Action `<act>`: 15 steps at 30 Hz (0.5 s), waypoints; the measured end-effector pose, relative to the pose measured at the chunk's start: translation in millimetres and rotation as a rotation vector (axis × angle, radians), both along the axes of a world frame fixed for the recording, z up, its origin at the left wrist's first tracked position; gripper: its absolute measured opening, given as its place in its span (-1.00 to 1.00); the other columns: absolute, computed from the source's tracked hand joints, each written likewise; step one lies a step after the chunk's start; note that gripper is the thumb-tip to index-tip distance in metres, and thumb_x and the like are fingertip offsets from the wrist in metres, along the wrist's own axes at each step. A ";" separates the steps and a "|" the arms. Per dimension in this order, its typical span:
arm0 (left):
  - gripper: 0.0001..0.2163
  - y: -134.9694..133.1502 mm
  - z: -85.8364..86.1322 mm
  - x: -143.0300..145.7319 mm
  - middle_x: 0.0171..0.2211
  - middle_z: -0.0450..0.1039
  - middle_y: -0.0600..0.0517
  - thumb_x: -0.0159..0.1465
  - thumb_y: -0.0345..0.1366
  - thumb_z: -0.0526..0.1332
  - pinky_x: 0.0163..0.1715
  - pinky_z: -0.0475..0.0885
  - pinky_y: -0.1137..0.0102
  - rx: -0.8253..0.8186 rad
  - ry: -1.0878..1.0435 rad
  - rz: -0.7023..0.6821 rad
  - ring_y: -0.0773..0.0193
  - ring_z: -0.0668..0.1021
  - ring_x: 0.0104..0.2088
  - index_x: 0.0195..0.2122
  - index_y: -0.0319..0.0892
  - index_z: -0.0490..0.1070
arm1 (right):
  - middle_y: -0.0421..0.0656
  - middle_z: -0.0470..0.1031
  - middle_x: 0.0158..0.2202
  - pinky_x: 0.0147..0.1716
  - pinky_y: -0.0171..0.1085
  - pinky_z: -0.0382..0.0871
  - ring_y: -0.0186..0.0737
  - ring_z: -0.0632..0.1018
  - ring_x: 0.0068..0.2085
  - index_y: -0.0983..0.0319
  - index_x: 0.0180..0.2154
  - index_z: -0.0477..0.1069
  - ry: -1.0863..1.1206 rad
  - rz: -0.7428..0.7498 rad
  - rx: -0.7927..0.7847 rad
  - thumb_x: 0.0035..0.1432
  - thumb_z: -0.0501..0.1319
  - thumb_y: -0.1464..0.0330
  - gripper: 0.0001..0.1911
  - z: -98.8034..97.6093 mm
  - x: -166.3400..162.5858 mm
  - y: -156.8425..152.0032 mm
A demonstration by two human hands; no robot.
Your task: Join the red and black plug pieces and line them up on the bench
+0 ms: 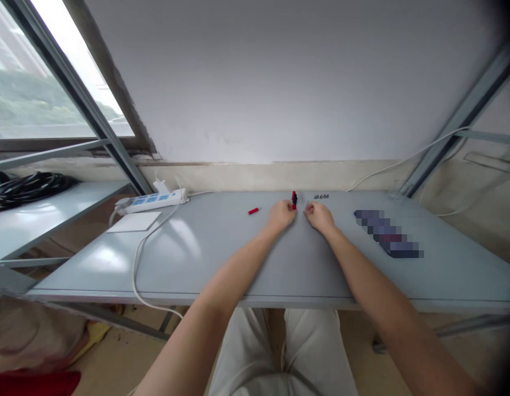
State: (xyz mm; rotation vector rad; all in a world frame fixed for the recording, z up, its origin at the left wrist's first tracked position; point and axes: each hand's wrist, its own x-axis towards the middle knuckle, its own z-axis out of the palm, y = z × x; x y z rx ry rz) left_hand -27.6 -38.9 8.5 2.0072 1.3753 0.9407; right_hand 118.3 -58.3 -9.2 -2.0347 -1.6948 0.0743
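Observation:
My left hand (282, 214) is closed, its fingers round a small red and black piece (294, 199) that stands up beyond the fingertips. Just to the right, my right hand (318, 214) has its fingertips pinched together; what they hold, if anything, is too small to make out. A faint clear object (301, 197) shows between the two hands, its kind unclear. Left of my left hand, a short red cylinder (253, 210) lies on the table. Several small dark metal bits (321, 196) lie in a row behind my right hand.
The grey table (222, 258) meets the wall at the back. On the left are a white power strip (156, 201), a flat white panel (134, 221) and a white cable (136, 264) hanging over the front edge. A blurred-out dark object (389, 234) lies to the right.

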 end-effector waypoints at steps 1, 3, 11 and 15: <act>-0.97 1.7 -0.2 2.6 -0.45 0.47 -0.10 0.06 -0.37 0.22 -0.27 0.29 0.33 -0.006 0.007 0.012 0.15 0.48 -0.33 -0.51 -0.18 0.40 | -0.08 0.51 -0.31 -0.29 -0.29 0.29 -0.20 0.50 -0.25 0.24 -0.22 0.41 0.005 0.004 0.004 0.10 0.16 0.33 -0.81 -1.1 -0.4 0.5; -0.97 4.0 -1.3 7.2 -0.41 0.48 -0.12 0.07 -0.37 0.20 -0.25 0.30 0.32 -0.025 0.020 0.028 0.13 0.48 -0.30 -0.48 -0.19 0.41 | -0.07 0.52 -0.30 -0.29 -0.29 0.29 -0.19 0.51 -0.24 0.24 -0.21 0.41 0.008 0.005 0.011 0.11 0.15 0.32 -0.80 -2.9 -1.2 1.7; -0.87 9.7 -7.3 17.4 -0.29 0.49 -0.19 0.15 -0.34 0.13 -0.14 0.28 0.24 0.001 0.128 0.074 0.06 0.48 -0.19 -0.34 -0.21 0.46 | -0.04 0.53 -0.29 -0.29 -0.28 0.30 -0.16 0.52 -0.23 0.24 -0.24 0.45 -0.026 0.006 -0.007 0.12 0.14 0.28 -0.78 -5.2 -0.6 7.2; -0.87 12.7 -10.9 20.1 -0.25 0.48 -0.19 0.13 -0.34 0.16 -0.09 0.24 0.19 0.037 0.185 0.073 0.02 0.45 -0.12 -0.32 -0.21 0.46 | -0.03 0.53 -0.28 -0.28 -0.27 0.31 -0.15 0.52 -0.22 0.24 -0.24 0.46 -0.016 0.001 -0.020 0.12 0.13 0.27 -0.77 -4.6 -1.2 7.8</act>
